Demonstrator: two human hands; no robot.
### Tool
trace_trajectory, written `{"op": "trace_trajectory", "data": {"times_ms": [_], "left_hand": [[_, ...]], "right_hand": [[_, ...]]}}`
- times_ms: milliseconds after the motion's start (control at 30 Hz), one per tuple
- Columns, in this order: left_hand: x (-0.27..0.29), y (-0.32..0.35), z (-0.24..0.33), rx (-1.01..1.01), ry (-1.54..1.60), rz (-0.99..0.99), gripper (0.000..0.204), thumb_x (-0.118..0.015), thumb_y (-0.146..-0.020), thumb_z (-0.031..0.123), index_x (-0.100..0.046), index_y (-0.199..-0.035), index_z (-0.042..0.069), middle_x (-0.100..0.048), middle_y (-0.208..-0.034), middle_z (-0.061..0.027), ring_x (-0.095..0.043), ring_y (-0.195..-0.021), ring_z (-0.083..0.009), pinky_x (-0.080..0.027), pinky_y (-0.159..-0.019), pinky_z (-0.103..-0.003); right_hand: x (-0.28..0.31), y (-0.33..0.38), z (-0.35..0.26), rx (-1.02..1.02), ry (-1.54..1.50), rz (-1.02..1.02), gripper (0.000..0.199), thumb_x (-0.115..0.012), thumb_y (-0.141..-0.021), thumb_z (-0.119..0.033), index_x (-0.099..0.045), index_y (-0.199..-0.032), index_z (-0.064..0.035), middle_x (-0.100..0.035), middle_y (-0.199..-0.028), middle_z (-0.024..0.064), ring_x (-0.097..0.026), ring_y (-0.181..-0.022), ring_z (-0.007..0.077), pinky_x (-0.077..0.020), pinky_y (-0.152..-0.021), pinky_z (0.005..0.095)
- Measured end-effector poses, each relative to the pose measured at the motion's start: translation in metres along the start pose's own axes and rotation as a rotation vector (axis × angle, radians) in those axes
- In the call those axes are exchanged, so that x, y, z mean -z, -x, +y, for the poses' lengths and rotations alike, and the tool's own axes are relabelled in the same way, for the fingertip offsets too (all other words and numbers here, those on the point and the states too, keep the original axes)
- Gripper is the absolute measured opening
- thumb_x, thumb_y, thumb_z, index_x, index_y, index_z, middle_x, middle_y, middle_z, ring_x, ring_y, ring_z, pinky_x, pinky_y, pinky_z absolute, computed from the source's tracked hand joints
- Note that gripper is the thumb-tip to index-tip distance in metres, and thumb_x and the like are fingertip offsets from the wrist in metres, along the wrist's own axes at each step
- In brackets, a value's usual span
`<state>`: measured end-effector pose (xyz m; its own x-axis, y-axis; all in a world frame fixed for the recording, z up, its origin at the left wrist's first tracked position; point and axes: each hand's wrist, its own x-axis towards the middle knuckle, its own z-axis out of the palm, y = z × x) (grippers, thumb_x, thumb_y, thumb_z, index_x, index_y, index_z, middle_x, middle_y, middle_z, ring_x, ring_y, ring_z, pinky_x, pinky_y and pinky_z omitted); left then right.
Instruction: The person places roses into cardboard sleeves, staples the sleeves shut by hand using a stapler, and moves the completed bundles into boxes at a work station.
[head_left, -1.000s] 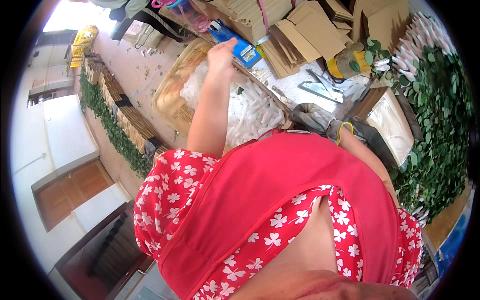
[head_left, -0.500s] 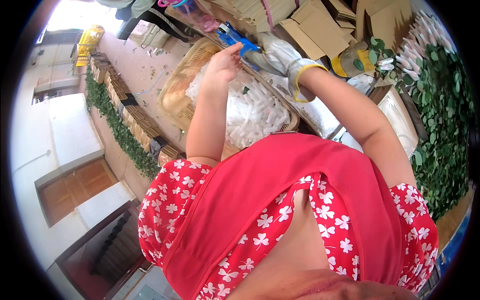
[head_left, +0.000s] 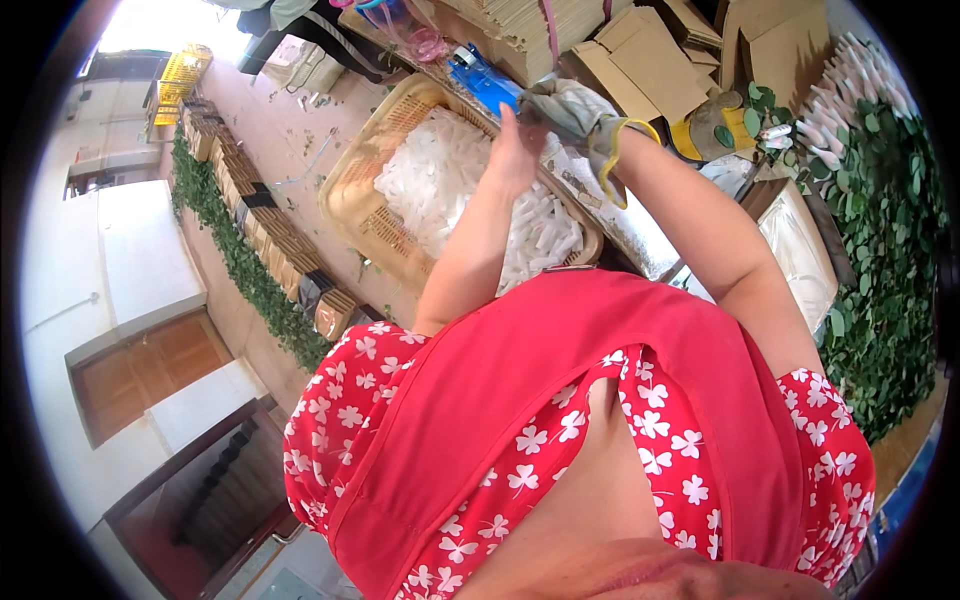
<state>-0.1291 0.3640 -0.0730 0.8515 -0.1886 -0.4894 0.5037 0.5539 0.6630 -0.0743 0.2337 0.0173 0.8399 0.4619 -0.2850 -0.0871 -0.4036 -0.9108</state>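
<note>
My bare left hand (head_left: 514,155) is raised over the bench edge with its thumb upright. Its other fingers are smeared and partly hidden. Close beside it, my right hand (head_left: 572,108) wears a grey-white work glove with a yellow cuff. The gloved fingers are curled in, around something too blurred to name. A dark smear lies between the two hands. Just beyond them, a blue device (head_left: 485,82) with a metal part sits on the bench, apart from my left thumb. Below and left, a tan plastic basket (head_left: 350,205) holds many short white plastic sleeves (head_left: 430,165).
Flattened cardboard (head_left: 635,60) and a yellow-and-grey roll-like item (head_left: 705,128) lie beyond my right hand. A large heap of leafy green stems (head_left: 885,260) with white-wrapped ends stands at right. Boxed greenery (head_left: 245,215) lines the floor at left. A pink-and-blue container (head_left: 410,30) stands at the top.
My left hand has moved right and nearer to me, away from the blue device. The gloved right hand has drawn back slightly from it, and its fingers have turned.
</note>
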Motion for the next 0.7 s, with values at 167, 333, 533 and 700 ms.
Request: {"op": "trace_trajectory", "data": {"times_ms": [167, 333, 533, 700], "left_hand": [[0.012, -0.005, 0.016, -0.082, -0.155, -0.063, 0.111, -0.03, -0.072, 0.085, -0.035, -0.134, -0.007, -0.048, -0.126, -0.0125, -0.042, -0.116, -0.0254, -0.027, -0.104, -0.038], [-0.001, -0.004, 0.028, -0.008, -0.211, -0.053, 0.098, -0.038, -0.081, 0.075, -0.039, -0.133, -0.008, -0.04, -0.14, -0.0191, -0.029, -0.135, -0.0282, -0.019, -0.111, -0.041], [-0.014, -0.007, 0.029, 0.012, -0.391, 0.15, 0.046, -0.039, -0.098, 0.031, -0.047, -0.128, -0.003, -0.051, -0.133, -0.0142, -0.043, -0.127, -0.0242, -0.029, -0.105, -0.037], [0.02, -0.015, 0.012, 0.252, -0.31, 0.264, 0.038, -0.041, -0.098, 0.023, -0.051, -0.126, 0.0, -0.054, -0.13, -0.0112, -0.045, -0.125, -0.024, -0.028, -0.105, -0.038]], "right_hand": [[0.003, 0.033, 0.021, 0.104, -0.238, -0.086, 0.028, -0.056, -0.085, -0.026, -0.064, -0.096, -0.0012, -0.065, -0.082, 0.0035, -0.056, -0.072, 0.0106, -0.0457, -0.066, 0.0264], [-0.009, 0.044, 0.073, -0.084, -0.418, -0.062, 0.024, -0.061, -0.085, -0.025, -0.064, -0.094, -0.0031, -0.061, -0.081, 0.0002, -0.053, -0.071, 0.0077, -0.0437, -0.062, 0.0241], [-0.023, 0.044, 0.083, -0.307, -0.428, -0.088, 0.022, -0.063, -0.085, -0.028, -0.064, -0.092, -0.0071, -0.059, -0.076, -0.0008, -0.053, -0.065, 0.0081, -0.0419, -0.056, 0.0237], [-0.035, 0.036, 0.103, -0.283, -0.492, -0.242, 0.02, -0.062, -0.085, -0.03, -0.06, -0.082, -0.0093, -0.056, -0.066, -0.0017, -0.05, -0.053, 0.0093, -0.0372, -0.045, 0.0239]]}}
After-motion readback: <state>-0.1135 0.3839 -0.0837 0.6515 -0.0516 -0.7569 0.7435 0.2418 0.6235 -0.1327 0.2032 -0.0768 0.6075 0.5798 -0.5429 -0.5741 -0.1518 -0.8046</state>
